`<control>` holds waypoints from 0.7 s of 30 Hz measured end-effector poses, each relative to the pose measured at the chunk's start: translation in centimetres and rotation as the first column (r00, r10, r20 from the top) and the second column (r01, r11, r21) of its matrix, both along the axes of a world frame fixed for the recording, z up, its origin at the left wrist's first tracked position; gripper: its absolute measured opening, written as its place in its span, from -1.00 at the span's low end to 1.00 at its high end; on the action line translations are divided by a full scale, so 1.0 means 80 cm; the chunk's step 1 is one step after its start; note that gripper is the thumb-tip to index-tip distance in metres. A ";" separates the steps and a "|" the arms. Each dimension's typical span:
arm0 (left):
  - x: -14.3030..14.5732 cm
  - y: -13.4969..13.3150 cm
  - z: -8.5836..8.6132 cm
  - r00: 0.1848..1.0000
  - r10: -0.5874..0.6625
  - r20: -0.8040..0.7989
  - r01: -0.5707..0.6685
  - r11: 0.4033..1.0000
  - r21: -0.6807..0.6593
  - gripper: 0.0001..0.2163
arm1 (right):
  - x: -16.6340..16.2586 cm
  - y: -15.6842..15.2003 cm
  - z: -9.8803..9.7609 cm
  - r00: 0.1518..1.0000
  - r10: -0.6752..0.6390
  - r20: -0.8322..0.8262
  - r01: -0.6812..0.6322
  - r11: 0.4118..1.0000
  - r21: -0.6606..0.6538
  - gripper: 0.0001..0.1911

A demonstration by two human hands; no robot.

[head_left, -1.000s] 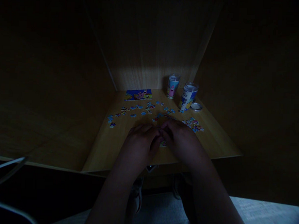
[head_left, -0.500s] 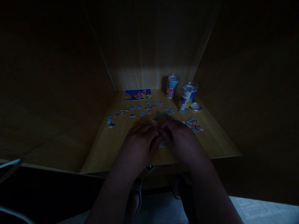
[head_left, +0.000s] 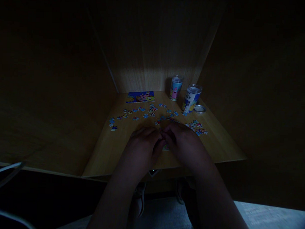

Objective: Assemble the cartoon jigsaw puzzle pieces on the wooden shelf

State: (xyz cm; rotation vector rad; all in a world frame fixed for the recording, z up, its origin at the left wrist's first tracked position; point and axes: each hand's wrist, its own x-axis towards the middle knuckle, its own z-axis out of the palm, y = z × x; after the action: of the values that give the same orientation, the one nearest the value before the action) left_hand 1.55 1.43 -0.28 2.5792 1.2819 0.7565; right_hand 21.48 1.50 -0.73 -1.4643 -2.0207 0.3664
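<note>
My left hand (head_left: 144, 142) and my right hand (head_left: 183, 139) meet low over the wooden surface, fingers bent and fingertips pinched together. Between the fingertips is a jigsaw piece (head_left: 161, 132), mostly covered by the fingers and dim. Beneath my right hand, part of a colourful puzzle section (head_left: 166, 147) shows. Just beyond the hands lie loose blue and red pieces (head_left: 162, 118). A heap of mixed pieces (head_left: 197, 126) spreads to the right of my right hand. More pieces (head_left: 139, 109) are scattered farther back and to the left.
A cartoon picture card (head_left: 140, 97) lies near the back panel. Two printed canisters, one pink and blue (head_left: 175, 88) and one blue and yellow (head_left: 191, 98), stand at the back right, with a round lid (head_left: 199, 109) alongside. Wooden walls enclose both sides; the board's front edge (head_left: 100, 176) is close.
Both hands keep nearly the same place and pinch, with only slight finger movement. The pieces, card and canisters stay where they were.
</note>
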 end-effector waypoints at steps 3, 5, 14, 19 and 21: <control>0.000 0.000 0.000 1.000 0.001 0.010 -0.001 1.000 -0.007 -0.90 | 0.000 0.000 0.001 1.000 0.008 -0.004 -0.008 1.000 0.016 -0.87; 0.000 0.000 0.001 1.000 0.001 0.011 -0.001 1.000 -0.008 -0.90 | 0.000 0.000 0.001 1.000 0.004 0.002 -0.004 1.000 0.015 -0.87; 0.001 -0.001 0.002 1.000 0.008 0.000 -0.008 1.000 -0.005 -0.92 | 0.000 0.001 0.000 1.000 0.007 0.015 -0.007 1.000 -0.003 -0.89; 0.001 -0.001 0.003 1.000 0.006 0.000 -0.006 1.000 -0.007 -0.90 | 0.000 0.000 -0.001 1.000 0.005 0.010 -0.005 1.000 0.004 -0.89; 0.001 -0.001 0.003 1.000 0.004 -0.001 -0.004 1.000 -0.010 -0.90 | 0.000 0.000 -0.001 1.000 0.001 0.012 -0.001 1.000 0.005 -0.89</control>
State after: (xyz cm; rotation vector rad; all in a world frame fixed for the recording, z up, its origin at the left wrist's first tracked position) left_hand 1.64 1.36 -0.05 2.5701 1.2887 0.7480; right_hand 21.51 1.52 -0.80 -1.4665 -2.0301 0.3540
